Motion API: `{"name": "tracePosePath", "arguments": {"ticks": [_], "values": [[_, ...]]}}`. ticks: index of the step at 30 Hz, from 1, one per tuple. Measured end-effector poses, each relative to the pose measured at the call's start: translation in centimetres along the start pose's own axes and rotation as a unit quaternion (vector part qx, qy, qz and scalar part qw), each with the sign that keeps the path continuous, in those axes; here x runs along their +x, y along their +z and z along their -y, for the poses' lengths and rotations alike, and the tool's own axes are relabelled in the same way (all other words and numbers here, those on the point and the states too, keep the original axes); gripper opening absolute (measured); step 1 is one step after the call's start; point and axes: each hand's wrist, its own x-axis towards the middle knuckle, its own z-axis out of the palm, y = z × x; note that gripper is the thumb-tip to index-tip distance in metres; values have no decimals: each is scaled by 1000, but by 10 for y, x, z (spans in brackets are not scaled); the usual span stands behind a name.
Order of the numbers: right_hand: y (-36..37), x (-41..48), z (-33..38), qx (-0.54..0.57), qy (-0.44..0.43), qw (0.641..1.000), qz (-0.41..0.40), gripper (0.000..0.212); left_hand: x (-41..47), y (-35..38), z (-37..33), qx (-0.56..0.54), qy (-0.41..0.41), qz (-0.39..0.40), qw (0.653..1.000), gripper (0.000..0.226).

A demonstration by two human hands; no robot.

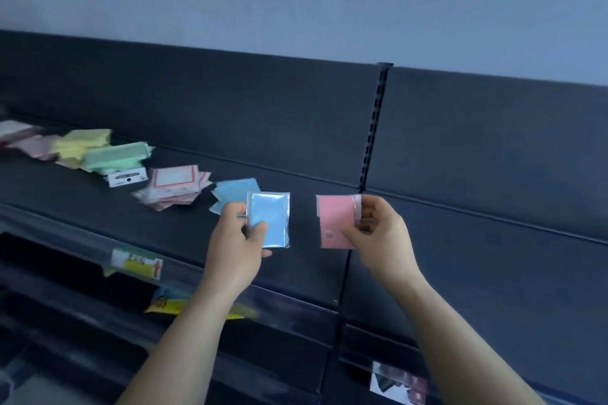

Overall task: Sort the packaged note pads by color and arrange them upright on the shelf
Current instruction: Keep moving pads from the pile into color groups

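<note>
Fingers [234,211] of the left hand [237,240] were curled round the left edge of a blue packaged pad [269,220], with the thumb pressed on its front. The right hand [378,230] pinched a pink packaged pad [334,223] by its right edge between thumb and fingertips. The 2 pads were held apart in the air, faces toward the camera and long axes upright, in front of the dark shelf [296,171].

Just beyond the left fingertips, up and slightly to their left, some flat blue pads [235,189] lay on the shelf. The left hand was clearly the nearer one to them. Farther left of those fingers lay pink-bordered packs [174,181], then green pads [115,156] and yellow pads [82,141], all flat. Standing the blue pad up beside its own colour looked like a short reach forward and down. The pink pad's group seemed less settled.
</note>
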Motion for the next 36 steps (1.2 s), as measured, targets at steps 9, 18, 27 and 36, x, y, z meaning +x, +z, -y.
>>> {"name": "tracePosePath", "arguments": {"ticks": [9,18,27,36], "values": [[110,17,39,15,12,1000,-17,36,71,-101,32,82,19,22,996,11],[123,39,49,-2,29,997,-68,38,139,-74,27,177,62,80,979,16],[128,76,57,-16,15,999,-49,38,159,-59,48,265,68,88,958,32],[186,104,81,-1,-23,999,36,35,168,-104,46,138,117,55,982,23]]}}
